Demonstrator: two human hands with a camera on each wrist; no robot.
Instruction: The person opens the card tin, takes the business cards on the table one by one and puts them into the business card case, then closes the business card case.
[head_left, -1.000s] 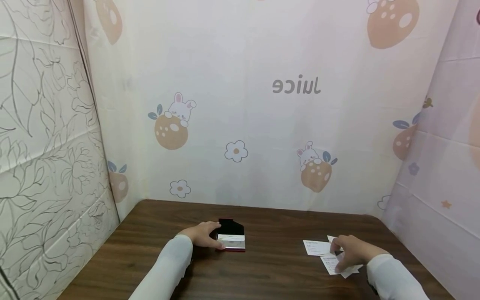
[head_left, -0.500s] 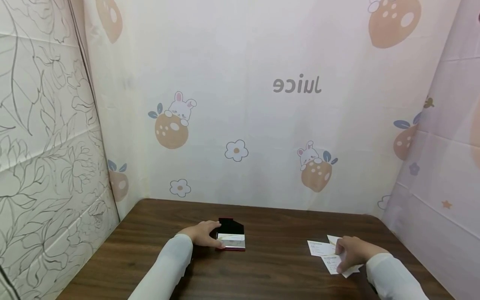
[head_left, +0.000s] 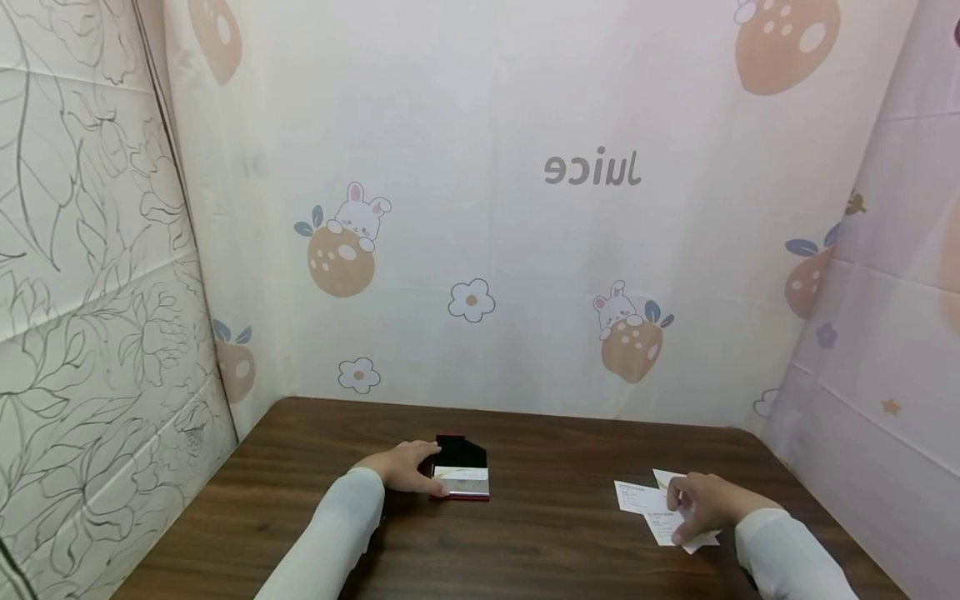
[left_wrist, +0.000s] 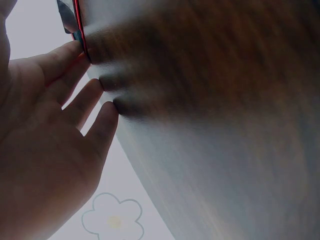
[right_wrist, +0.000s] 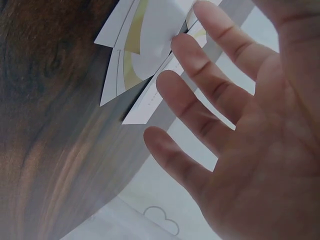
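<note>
Cards (head_left: pixel 654 508) are laid overlapping on surface (head_left: pixel 540 533), 4–5 o'clock in head view, touched by spread right hand (head_left: pixel 708 504); black case (head_left: pixel 461 455), 6 o'clock, is touched by spread left hand (head_left: pixel 401 468).

Rear wall cloth (head_left: pixel 495 225): wht w/ fruit & rabbit prints (head_left: pixel 341 262), "Juice" lettering (head_left: pixel 592 169) reversed. L wall cloth (head_left: pixel 97 250): blk-line florals. Tbl (head_left: pixel 555 533): dk brn woodgrain.
</note>
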